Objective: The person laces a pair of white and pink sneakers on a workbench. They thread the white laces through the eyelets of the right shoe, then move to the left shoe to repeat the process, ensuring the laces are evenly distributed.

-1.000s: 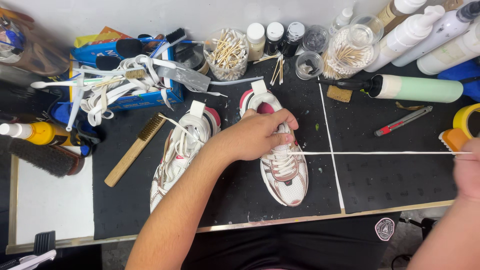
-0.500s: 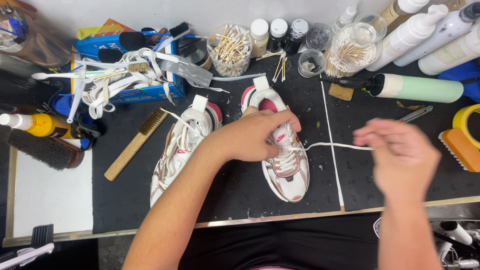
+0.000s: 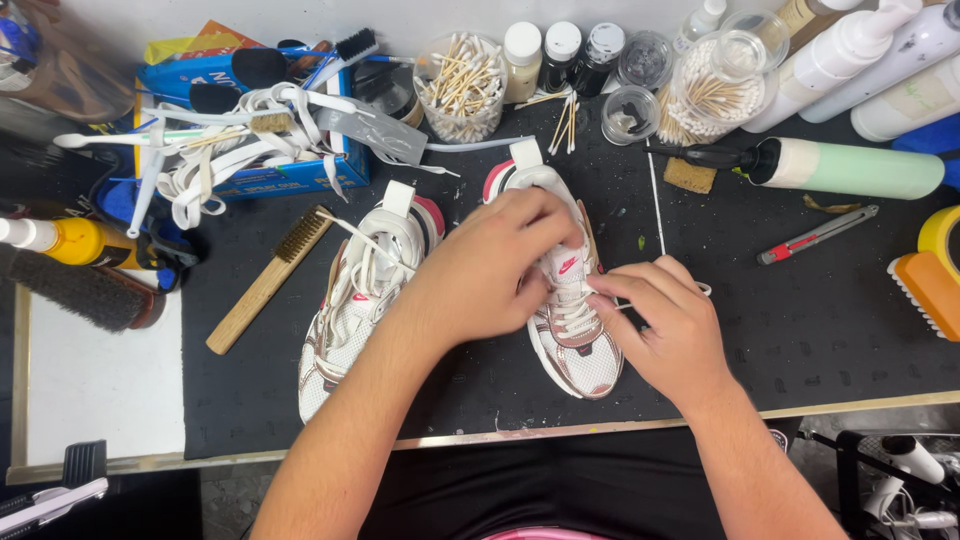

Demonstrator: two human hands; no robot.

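White mesh sneaker with pink trim (image 3: 575, 340) is lying at the centre of the frame on the black work mat (image 3: 800, 330), toe pointing toward the lower edge. Nearest the lower edge, both forearms are reaching up from the bottom of the frame. Over the shoe's laced middle, the right hand (image 3: 665, 330) is pinching a thin white lace (image 3: 610, 300) between thumb and fingers, closed narrow on it. Just to its left, the left hand (image 3: 495, 265) is curling over the shoe's tongue and collar, fingers bent and pressing on it.

Left of centre, a second matching white sneaker (image 3: 365, 295) is lying beside the first, its loose laces spilling over the top. Further left, a wooden-handled brush with tan bristles (image 3: 270, 278) is resting slantwise on the mat, and a dark bristle brush (image 3: 75, 288) is sitting at the left edge. At the right, a red utility knife (image 3: 815, 235) is lying near a pale green cylinder bottle (image 3: 850, 168).

Toward the upper left, a blue box (image 3: 250, 130) is holding a heap of white laces. Along the top, clear jars of cotton swabs (image 3: 460, 85) are standing among small bottles.
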